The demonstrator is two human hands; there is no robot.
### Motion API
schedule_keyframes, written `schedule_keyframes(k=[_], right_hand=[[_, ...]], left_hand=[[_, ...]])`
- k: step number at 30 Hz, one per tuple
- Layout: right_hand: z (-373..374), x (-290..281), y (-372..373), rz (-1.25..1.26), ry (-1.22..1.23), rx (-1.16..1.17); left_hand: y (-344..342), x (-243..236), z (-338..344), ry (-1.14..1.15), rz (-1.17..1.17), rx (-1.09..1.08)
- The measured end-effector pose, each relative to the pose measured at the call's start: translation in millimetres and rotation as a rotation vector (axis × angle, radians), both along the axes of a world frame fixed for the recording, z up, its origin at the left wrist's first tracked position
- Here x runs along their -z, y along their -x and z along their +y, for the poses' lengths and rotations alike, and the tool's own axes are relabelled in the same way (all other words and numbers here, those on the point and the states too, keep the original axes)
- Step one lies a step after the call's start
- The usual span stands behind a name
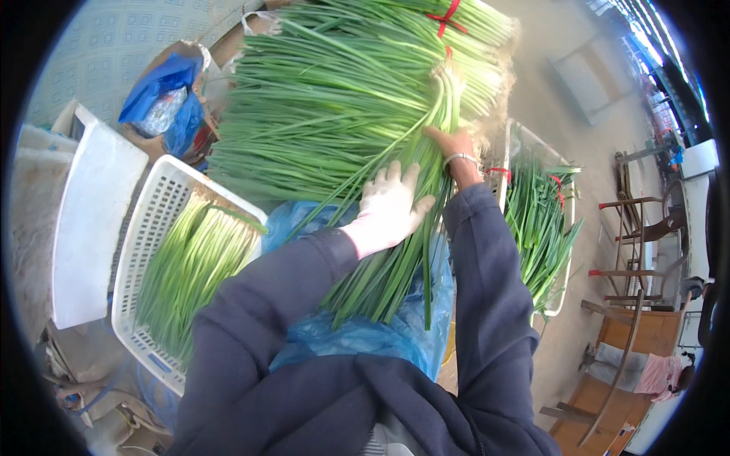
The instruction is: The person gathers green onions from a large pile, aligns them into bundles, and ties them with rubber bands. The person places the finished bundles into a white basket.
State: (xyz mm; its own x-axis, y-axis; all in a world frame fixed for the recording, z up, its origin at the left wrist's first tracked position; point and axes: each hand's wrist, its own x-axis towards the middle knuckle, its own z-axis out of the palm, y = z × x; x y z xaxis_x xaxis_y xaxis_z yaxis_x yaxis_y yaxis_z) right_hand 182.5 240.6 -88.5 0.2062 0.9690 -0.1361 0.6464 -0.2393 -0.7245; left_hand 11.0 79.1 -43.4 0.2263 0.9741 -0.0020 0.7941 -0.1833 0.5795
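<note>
A loose bunch of garlic chives (pixel 388 281) stretches toward me, its pale root ends pointing away and its long flat leaves hanging over my lap. My right hand (pixel 454 146), bare with a bracelet at the wrist, is closed around the stalks below the roots. Across the leaves lies my left hand (pixel 390 204) in a white glove, fingers and thumb spread. Beneath and beyond both hands is a large pile of garlic chives (pixel 319 99), with roots toward the right. A red tie (pixel 447 17) binds some of them at the far end.
At left, a white slotted crate (pixel 125 292) holds more chives beside a white foam box (pixel 95 220). Another white crate (pixel 564 262) at right holds tied bunches. Blue plastic (pixel 365 338) covers my lap. Wooden stools (pixel 631 228) stand farther right; a blue bag (pixel 163 99) is far left.
</note>
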Motion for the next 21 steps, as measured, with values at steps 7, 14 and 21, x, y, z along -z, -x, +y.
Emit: schedule_keyframes(k=[7,14,21], right_hand=[[-56.9,-39.0,-7.4,0.766,-0.127,0.088],[-95.2,-146.6,33.0,0.993,-0.389,-0.249],[-162.3,-229.5,62.4,0.646,-0.418,-0.585]], left_hand=[[73.6,-61.9,53.6,-0.187,-0.634,-0.081],[80.7,-154.8,102.6,0.321,-1.027,0.289],[67.7,-216.4,53.2,0.158,-1.387,0.470]])
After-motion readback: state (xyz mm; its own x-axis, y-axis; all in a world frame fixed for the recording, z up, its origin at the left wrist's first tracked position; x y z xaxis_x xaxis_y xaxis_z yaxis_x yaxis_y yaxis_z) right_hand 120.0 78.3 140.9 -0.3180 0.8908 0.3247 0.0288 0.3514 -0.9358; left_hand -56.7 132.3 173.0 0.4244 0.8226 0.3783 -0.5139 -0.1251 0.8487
